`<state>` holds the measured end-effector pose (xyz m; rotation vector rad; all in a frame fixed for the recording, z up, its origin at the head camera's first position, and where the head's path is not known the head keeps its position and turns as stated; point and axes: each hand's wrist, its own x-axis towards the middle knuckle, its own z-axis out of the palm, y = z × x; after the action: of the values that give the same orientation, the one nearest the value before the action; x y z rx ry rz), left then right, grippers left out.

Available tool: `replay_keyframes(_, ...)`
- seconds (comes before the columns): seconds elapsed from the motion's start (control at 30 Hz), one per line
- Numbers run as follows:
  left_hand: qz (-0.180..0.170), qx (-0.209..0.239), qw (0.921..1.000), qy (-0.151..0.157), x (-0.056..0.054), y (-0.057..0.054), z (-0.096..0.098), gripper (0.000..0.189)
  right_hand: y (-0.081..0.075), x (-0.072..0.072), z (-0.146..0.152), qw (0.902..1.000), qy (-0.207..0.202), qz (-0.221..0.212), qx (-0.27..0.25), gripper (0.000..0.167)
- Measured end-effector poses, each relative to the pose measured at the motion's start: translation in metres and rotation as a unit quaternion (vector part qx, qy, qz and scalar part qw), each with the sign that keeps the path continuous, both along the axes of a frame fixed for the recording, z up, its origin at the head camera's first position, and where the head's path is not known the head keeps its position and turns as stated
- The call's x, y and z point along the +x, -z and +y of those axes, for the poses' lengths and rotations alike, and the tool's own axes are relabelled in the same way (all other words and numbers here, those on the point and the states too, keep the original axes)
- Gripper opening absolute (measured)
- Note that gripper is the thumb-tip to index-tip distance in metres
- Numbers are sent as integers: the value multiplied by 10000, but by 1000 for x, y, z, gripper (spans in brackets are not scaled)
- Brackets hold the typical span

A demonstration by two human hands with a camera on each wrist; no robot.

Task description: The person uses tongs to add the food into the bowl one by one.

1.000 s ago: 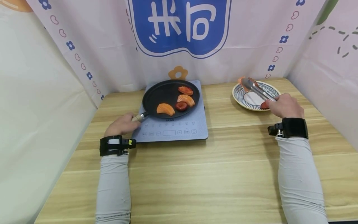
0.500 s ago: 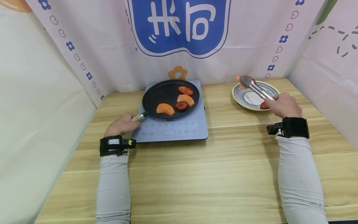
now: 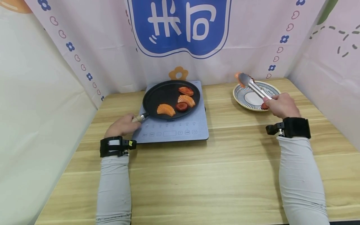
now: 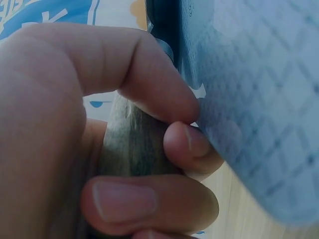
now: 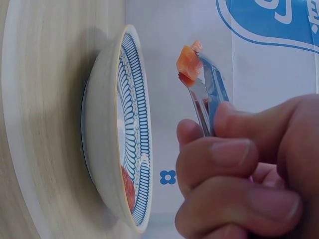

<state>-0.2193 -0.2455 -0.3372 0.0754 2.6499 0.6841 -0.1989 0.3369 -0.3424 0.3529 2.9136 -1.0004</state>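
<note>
Tongs (image 3: 258, 90): drifting leftward, holding the orange slice (image 5: 188, 63) raised near the plate (image 3: 247, 98)
Right hand (image 3: 283, 106): grasping tongs
Left hand (image 3: 122, 126): gripping the pan handle (image 4: 133, 142)
Orange slice: I'm guessing soft, slippery; favouring gentle mid-body pinching

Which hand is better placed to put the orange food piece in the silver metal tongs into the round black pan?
Likely the right hand: it grips the tongs, which hold the food piece clear of the round blue-patterned white plate. The left hand grips the wooden handle of the pan.
</note>
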Motion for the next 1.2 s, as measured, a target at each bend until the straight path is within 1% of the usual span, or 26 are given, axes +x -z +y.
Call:
replay_keyframes(0.23, 29, 17, 10000, 17, -1, 0, 0, 41, 0, -6, -3, 9985, -16, -101, -543, 59)
replay_keyframes(0.5, 75, 47, 10000, 7, -1, -1, 1, 39, 2, -8, -7, 9946, -142, 33, -1030, 51)
replay_keyframes(0.63, 88, 15, 10000, -3, -2, -1, 2, 38, 3, -8, -10, 9911, -138, 3, -1322, 48)
replay_keyframes(0.73, 100, 13, 9999, 8, -2, 0, 1, 37, 2, -8, -13, 9897, -156, -35, -1423, 47)
replay_keyframes(1.0, 158, -23, 9998, 74, -1, 0, 0, 35, 1, -10, -17, 9887, -230, -142, -1472, 46)
replay_keyframes(1.2, 189, -44, 9998, 76, -1, 2, 0, 34, 0, -9, -23, 9882, -221, -110, -1513, 47)
